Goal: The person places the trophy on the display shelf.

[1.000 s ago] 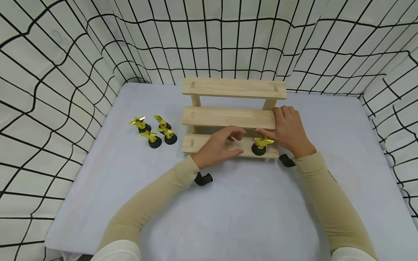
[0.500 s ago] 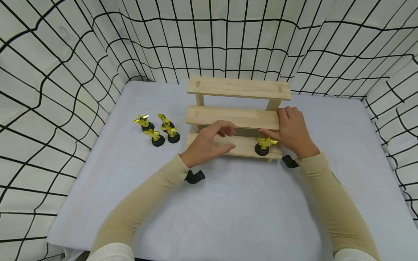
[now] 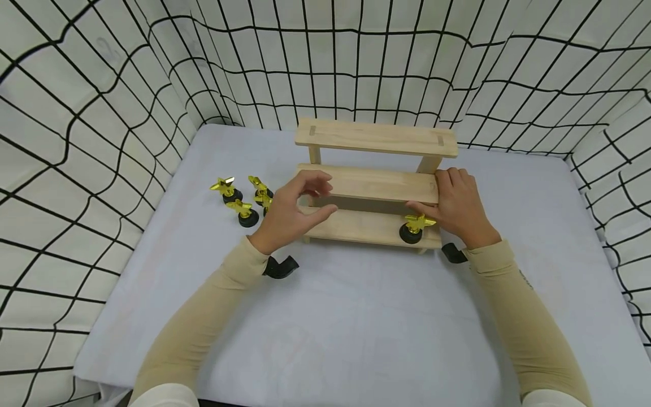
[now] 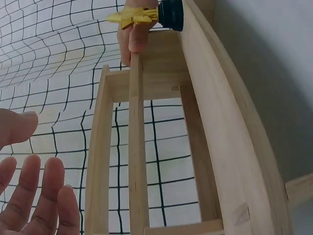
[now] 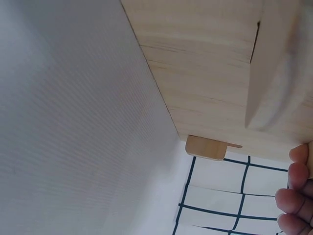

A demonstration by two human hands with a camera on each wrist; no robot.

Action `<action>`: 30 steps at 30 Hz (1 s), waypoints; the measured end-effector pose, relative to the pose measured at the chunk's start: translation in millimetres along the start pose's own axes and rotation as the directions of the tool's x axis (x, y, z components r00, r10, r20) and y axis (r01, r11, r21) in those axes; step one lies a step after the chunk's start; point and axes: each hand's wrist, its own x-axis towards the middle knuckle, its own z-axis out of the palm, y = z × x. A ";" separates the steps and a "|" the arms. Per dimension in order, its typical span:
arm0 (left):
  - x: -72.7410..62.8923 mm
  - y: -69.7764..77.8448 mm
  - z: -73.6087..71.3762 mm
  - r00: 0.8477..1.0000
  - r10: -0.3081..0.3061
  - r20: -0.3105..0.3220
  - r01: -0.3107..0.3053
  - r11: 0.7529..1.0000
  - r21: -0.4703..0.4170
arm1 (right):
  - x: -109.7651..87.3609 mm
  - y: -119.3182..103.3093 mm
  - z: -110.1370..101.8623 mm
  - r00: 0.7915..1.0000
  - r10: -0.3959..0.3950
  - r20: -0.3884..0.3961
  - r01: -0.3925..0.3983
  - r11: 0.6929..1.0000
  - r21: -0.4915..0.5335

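A three-tier wooden display stand (image 3: 376, 135) rests on the white-covered table. Its middle tier (image 3: 376, 183) is gripped at the right end by my right hand (image 3: 460, 206), thumb along the front edge and fingers over the end; several fingertips (image 5: 292, 201) show in the right wrist view. Just below that thumb, a small gold star trophy (image 3: 413, 227) with a black base stands on the lowest tier. My left hand (image 3: 285, 212) holds nothing, thumb and fingers spread apart, over the stand's left end. Several similar trophies (image 3: 243, 213) stand left of it, one partly hidden behind the hand.
A black grid mesh (image 3: 346, 73) in front of white walls surrounds the table (image 3: 356, 328) at the back and sides. Black wrist-worn pieces (image 3: 281, 267) show beneath both wrists. The stand's wooden side panel (image 5: 195, 73) fills much of the right wrist view.
My left hand has moved left, from near the trophy on the lowest tier to the stand's left end. The right hand keeps its grip, and the view has shifted slightly.
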 end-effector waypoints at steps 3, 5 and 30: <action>-2.6 -2.1 -11.3 0.999 -0.013 -0.043 0.014 1.000 0.016 | -0.2 0.5 0.4 1.000 0.000 -0.001 0.000 1.000 0.002; -4.4 -3.5 -18.6 0.997 -0.021 -0.075 0.022 1.000 0.012 | -0.1 0.9 0.8 1.000 0.000 -0.005 0.000 1.000 0.004; -20.6 -27.6 -92.1 0.897 -0.169 -0.409 0.159 0.986 -0.059 | -0.3 2.5 1.9 1.000 0.012 0.002 -0.012 1.000 0.010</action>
